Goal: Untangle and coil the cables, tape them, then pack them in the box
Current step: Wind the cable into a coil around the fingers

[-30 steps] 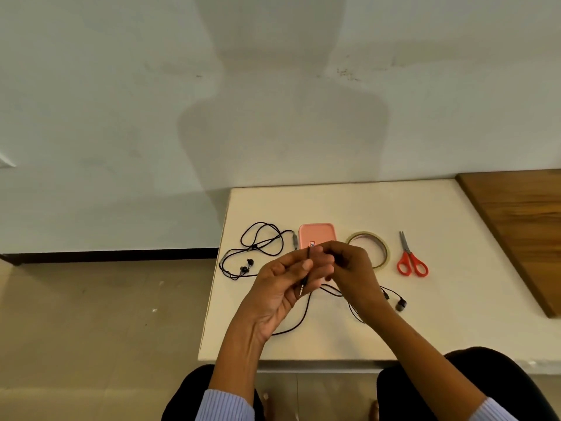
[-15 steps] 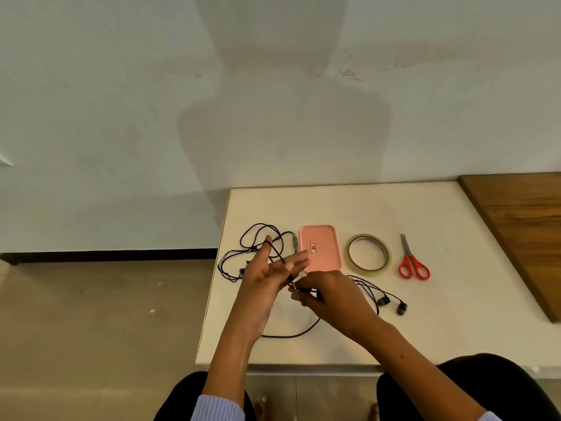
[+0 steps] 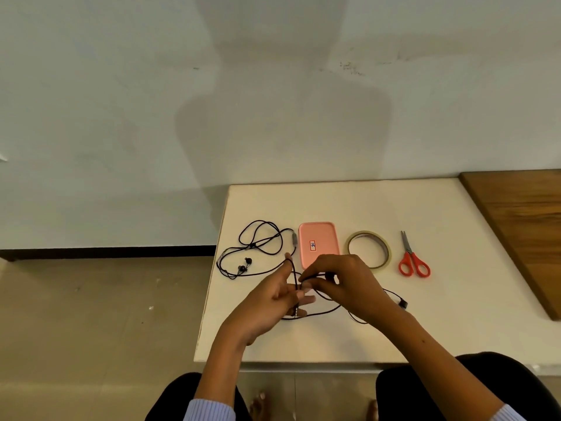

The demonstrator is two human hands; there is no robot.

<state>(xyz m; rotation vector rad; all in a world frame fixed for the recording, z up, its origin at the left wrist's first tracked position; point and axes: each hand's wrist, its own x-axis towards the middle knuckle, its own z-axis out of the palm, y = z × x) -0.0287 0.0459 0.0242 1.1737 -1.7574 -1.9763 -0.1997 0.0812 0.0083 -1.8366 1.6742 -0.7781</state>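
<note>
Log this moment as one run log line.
step: coiling earphone cable | left hand: cable wound over fingers | right hand: pinching cable | tape roll, pink box: untouched

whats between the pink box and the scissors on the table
The roll of tape lies flat on the table between the pink box and the red scissors, apart from both. The head view shows it.
</note>
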